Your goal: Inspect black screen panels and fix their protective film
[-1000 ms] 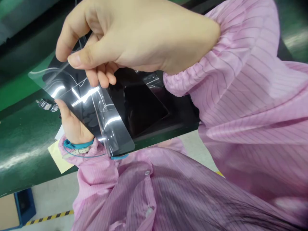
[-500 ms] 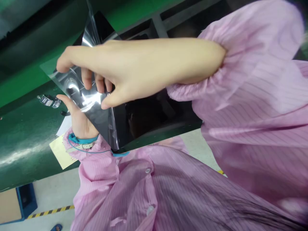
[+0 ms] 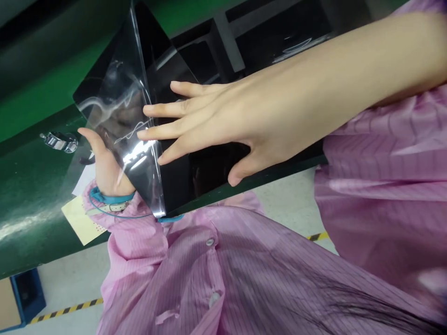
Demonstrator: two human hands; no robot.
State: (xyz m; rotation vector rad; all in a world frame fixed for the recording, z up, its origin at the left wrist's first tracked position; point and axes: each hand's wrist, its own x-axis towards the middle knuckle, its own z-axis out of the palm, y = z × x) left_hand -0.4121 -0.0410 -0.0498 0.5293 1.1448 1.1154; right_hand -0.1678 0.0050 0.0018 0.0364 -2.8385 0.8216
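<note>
The clear film [image 3: 104,111] could get a bad crease, I think, b/c it looks thin and bends along 1 bright line. It could slip too, b/c the right hand [image 3: 226,116] has its 5 fingers spread wide w/ nothing pinched. Bare fingertips could prob leave smudges if they press on it. The blue cord [image 3: 171,218] could snag on the green table [image 3: 31,200], b/c it runs so close to the edge.

The film is see-thru and v. shiny, w/ white glare spots and thin wavy lines of light. Dark stuff shows thru it. It's over a black shiny sheet [image 3: 176,179], near the table's front edge, btwn the 2 hands. The right hand's fingertips are at the bright bend; can't tell if they touch.

The left hand [image 3: 110,170] is at the film's left side, thumb sticking out. Its other fingers are hidden, so can't tell if it grips. A silver thing [image 3: 61,142] sits near that thumb, and yellow paper [image 3: 84,221] lies by the left wrist.
</note>
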